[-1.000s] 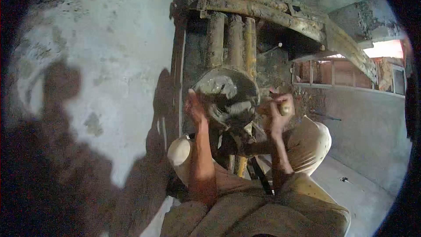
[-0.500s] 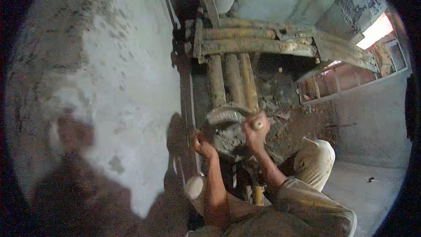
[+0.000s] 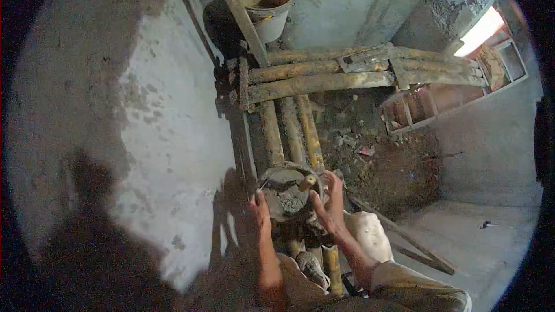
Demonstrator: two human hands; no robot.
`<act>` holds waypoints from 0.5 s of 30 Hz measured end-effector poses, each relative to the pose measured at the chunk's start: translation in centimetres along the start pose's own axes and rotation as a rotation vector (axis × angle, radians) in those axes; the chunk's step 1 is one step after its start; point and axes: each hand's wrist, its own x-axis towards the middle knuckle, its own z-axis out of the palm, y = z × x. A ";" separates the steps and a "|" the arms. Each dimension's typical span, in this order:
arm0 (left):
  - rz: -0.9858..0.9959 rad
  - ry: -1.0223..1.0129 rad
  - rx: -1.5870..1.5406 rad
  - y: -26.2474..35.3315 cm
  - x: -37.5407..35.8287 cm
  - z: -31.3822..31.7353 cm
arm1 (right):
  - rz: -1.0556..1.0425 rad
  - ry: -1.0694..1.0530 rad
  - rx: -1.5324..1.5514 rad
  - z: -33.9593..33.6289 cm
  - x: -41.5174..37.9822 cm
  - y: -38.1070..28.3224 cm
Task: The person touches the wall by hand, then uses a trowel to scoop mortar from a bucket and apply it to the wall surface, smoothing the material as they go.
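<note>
Two hands hold a round mortar pan (image 3: 287, 192), a shallow metal bowl loaded with wet grey mortar, just below the middle of the view. The left hand (image 3: 259, 208) is clamped on the rim at about 8 o'clock of the pan, fingers curled over the edge. The right hand (image 3: 328, 205) wraps the rim at about 3 to 4 o'clock, and a short wooden tool handle (image 3: 307, 182) sticks up out of the mortar close beside its thumb — whether that hand also pinches the handle I cannot tell.

The pan sits over the near ends of the bamboo scaffold poles (image 3: 292, 130), which run away toward 12 o'clock to a set of crosswise poles (image 3: 324, 72). A bucket (image 3: 266, 3) stands beyond them at 12 o'clock. The freshly plastered wall (image 3: 167, 138) fills the 9 o'clock side, and loose rubble (image 3: 370, 156) lies at 2 o'clock of the pan.

My judgement on handling: the load looks heavy for its size, dense and wet, so it will slump if the pan tilts. The metal shell is stiff, but its rim is likely slick with slurry — opposite points on the rim, as now, give the best hold, with the pan kept level.
</note>
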 end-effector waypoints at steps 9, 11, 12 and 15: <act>-0.112 -0.493 0.579 5.5 -5.2 0.0 | 0.216 -0.127 -0.677 -36.1 -11.4 3.1; -0.137 -0.324 0.340 19.0 -12.1 -4.1 | 0.439 -0.010 -0.881 -47.0 -24.0 8.8; -0.173 -0.309 0.312 20.4 -11.5 -4.4 | 0.830 -0.035 -0.797 -52.1 -28.5 7.9; -0.222 -0.341 0.305 27.4 -11.8 -6.6 | 0.755 0.057 -0.916 -56.7 -44.5 14.6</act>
